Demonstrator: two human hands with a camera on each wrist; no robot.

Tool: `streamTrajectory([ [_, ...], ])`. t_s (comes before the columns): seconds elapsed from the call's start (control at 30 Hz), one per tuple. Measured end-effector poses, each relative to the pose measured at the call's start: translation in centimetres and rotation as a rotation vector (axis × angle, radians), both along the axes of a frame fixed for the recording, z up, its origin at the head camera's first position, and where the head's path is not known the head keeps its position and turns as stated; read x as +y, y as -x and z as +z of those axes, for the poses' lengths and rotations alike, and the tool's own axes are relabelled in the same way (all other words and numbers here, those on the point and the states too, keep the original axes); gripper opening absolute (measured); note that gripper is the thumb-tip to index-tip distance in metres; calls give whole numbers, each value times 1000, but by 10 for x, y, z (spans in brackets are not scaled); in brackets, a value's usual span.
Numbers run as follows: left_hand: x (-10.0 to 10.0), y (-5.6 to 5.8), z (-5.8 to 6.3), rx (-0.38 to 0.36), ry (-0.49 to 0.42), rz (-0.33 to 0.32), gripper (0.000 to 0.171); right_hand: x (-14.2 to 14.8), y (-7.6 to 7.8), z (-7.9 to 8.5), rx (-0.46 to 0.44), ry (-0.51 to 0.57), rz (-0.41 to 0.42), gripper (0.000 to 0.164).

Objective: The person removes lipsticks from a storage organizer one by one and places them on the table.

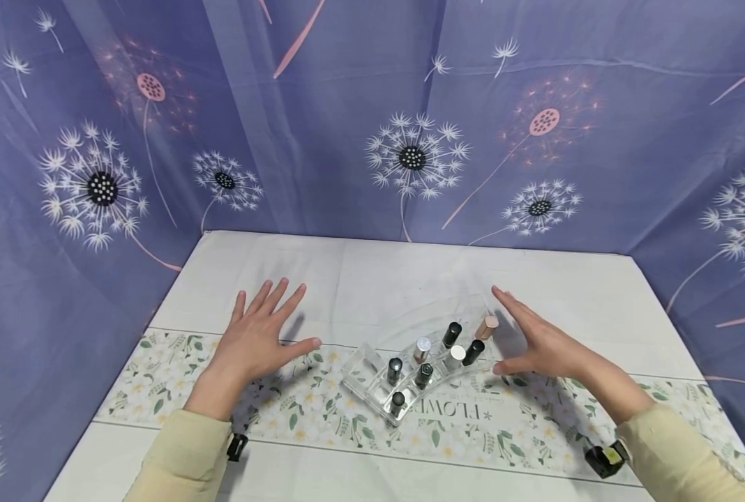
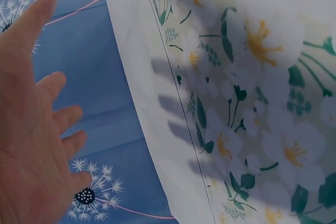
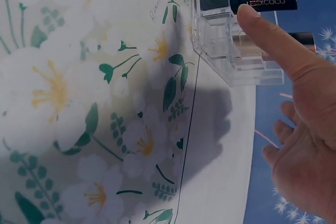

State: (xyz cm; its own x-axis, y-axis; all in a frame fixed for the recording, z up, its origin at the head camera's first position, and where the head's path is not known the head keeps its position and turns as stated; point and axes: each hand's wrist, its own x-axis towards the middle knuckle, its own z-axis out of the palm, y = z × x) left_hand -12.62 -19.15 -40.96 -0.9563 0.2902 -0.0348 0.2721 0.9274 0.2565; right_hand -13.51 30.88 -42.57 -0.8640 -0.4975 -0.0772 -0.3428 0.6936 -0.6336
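Observation:
A clear, curved cosmetics organizer [image 1: 361,369] stands on the table, holding several upright lipstick-like tubes. Among them are black tubes [image 1: 452,334], a silver-capped one [image 1: 422,349], a white-topped one [image 1: 455,358] and a beige one [image 1: 487,327] at the right end. My right hand [image 1: 545,345] hovers beside that end, fingers extended and thumb apart, holding nothing. In the right wrist view its thumb overlaps a black tube with lettering [image 3: 273,1]. Left of the organizer, my left hand [image 1: 256,341] is spread above the table, its fingers straight and its palm free of any object.
The white table [image 1: 284,261] carries a floral printed strip [image 1: 322,418] across its middle. Purple dandelion-patterned cloth [image 1: 322,139] hangs behind and along both sides. Black wrist devices [image 1: 606,460] hang below the sleeves. Both hands cast shadows on the table.

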Motion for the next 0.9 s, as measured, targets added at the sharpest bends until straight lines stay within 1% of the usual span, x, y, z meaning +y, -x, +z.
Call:
streamTrajectory([
  [0.17, 0, 0, -2, 12, -7, -28, 95, -3, 3, 0, 8, 2, 23, 133],
  [0.43, -1, -2, -2, 19, -25, -33, 95, -8, 9, -3, -2, -2, 51, 134],
  [0.77, 0, -2, -4, 21, -25, -43, 96, -11, 14, -10, 36, 8, 70, 135],
  [0.9, 0, -2, -5, 24, -29, -47, 96, -12, 17, -14, 63, 10, 92, 134],
])
